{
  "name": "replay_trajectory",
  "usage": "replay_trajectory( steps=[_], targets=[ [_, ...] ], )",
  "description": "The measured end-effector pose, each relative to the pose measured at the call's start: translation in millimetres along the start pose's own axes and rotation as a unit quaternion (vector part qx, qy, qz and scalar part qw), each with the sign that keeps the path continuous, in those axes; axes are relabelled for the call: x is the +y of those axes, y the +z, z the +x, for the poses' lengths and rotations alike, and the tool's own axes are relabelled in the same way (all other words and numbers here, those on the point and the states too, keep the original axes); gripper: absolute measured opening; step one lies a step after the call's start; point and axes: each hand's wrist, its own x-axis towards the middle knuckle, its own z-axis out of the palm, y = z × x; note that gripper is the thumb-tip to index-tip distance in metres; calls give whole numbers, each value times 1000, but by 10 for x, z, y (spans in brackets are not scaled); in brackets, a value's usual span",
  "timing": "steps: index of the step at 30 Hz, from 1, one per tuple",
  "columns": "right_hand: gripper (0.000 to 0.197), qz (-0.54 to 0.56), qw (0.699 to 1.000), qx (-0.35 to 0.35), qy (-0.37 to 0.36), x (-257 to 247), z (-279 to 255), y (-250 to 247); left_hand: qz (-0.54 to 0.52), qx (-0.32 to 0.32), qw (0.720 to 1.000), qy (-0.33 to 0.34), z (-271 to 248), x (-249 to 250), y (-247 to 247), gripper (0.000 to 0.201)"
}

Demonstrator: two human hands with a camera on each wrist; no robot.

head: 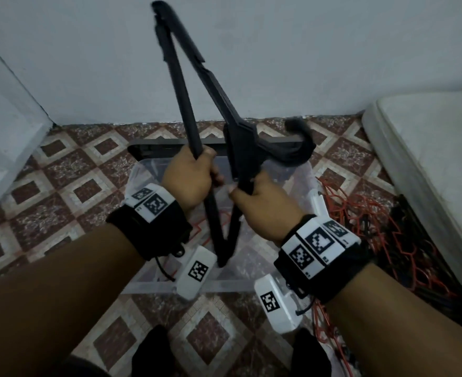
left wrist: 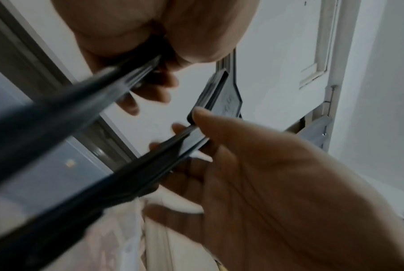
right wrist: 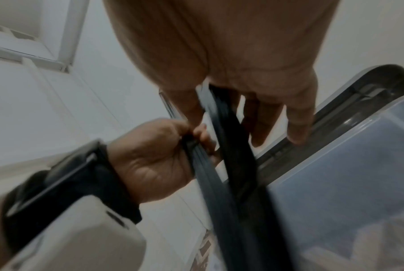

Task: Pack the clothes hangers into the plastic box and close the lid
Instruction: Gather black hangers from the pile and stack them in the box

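We hold the black hangers [head: 180, 85] upright over the open box [head: 251, 257], left hand [head: 189, 179] & right hand [head: 262, 198] both clenched on them. Risk: long ends catch the rim, or hooks snag, so the lid [head: 148, 151] won't shut.

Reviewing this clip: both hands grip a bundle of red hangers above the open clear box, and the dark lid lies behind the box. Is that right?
One thing is wrong: the hangers held by the left hand and right hand are black, not red, as the head view shows. Red hangers lie on the floor right of the box. The lid does lie behind it.
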Motion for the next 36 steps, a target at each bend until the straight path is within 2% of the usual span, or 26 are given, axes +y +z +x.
replay_trajectory(
  steps=[1,3,4,6,8,10,11,13,15,17,21,24,26,28,31,33,35,36],
  targets=[
    [9,-52,997,-61,3,-3,-14,-53,0,5,1000,-1,47,-22,-47,19],
    [20,-182,971,-155,18,86,-4,-223,77,-6,997,28,126,-93,-164,16],
    [24,-211,960,-181,36,156,8,-332,133,-22,990,52,169,-149,-220,16],
    [22,-170,961,-202,83,282,55,-543,221,-72,970,77,227,-277,-287,15],
    [19,-60,976,-152,142,438,193,-718,278,-135,949,64,259,-462,-269,13],
    [16,-16,982,-57,177,659,412,-859,354,-189,915,37,263,-684,-162,14],
    [18,-41,981,-25,188,793,545,-929,402,-214,890,33,271,-791,-87,18],
    [30,-126,969,-2,215,1063,783,-1004,469,-270,840,35,308,-1001,86,21],
    [38,-156,955,1,254,1346,1005,-1000,491,-325,808,22,372,-1230,278,20],
    [33,-151,945,-9,290,1633,1183,-925,502,-361,786,11,462,-1489,465,14],
    [19,-74,944,-19,321,2074,1344,-769,493,-399,771,-57,666,-2054,879,17],
    [21,-7,944,-2,329,2184,1381,-813,399,-388,806,-199,757,-2440,1152,12],
    [19,59,942,18,331,2201,1367,-871,362,-367,820,-246,802,-2682,1293,11],
    [18,78,943,29,321,2193,1321,-893,395,-380,801,-241,809,-2863,1420,16],
    [19,87,947,39,306,2177,1272,-894,525,-421,719,-175,767,-3089,1535,30],
    [19,94,948,46,300,2143,1257,-895,588,-415,682,-127,730,-3110,1536,34],
    [19,101,948,51,299,2115,1243,-888,615,-420,659,-99,709,-3097,1546,38],
    [19,101,947,50,300,2102,1238,-884,626,-408,657,-99,710,-3074,1548,37]
  ],
)
